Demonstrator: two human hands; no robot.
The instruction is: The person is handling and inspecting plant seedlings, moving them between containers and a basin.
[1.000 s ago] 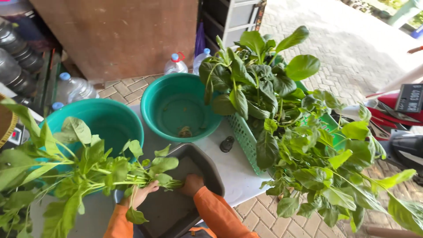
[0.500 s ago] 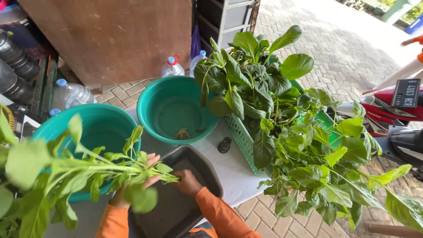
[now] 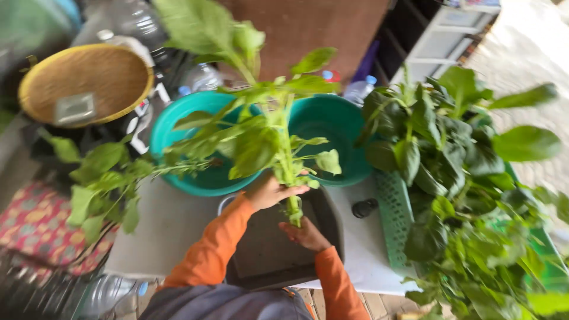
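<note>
My left hand [image 3: 271, 191] grips a bunch of leafy green stalks [image 3: 261, 142] near its base and holds it upright over the dark rectangular tray [image 3: 261, 261]. My right hand [image 3: 305, 234] sits just below, fingers at the cut stem ends. Both arms wear orange sleeves. Long leafy stems [image 3: 112, 178] spread to the left over the white table [image 3: 172, 231]. Behind the bunch stand two teal basins, one on the left [image 3: 195, 178] and one on the right [image 3: 347, 127].
A green slatted basket [image 3: 396, 213] heaped with leafy greens [image 3: 462, 178] fills the right. A small dark cap [image 3: 363, 208] lies on the table. A woven yellow basket [image 3: 83, 83] sits at upper left, plastic bottles [image 3: 204, 74] behind the basins, a patterned cloth [image 3: 35, 225] at lower left.
The bunch of greens has swung from lying leftward to standing upright over the tray. The camera has shifted left, and my right hand has come to the stem ends.
</note>
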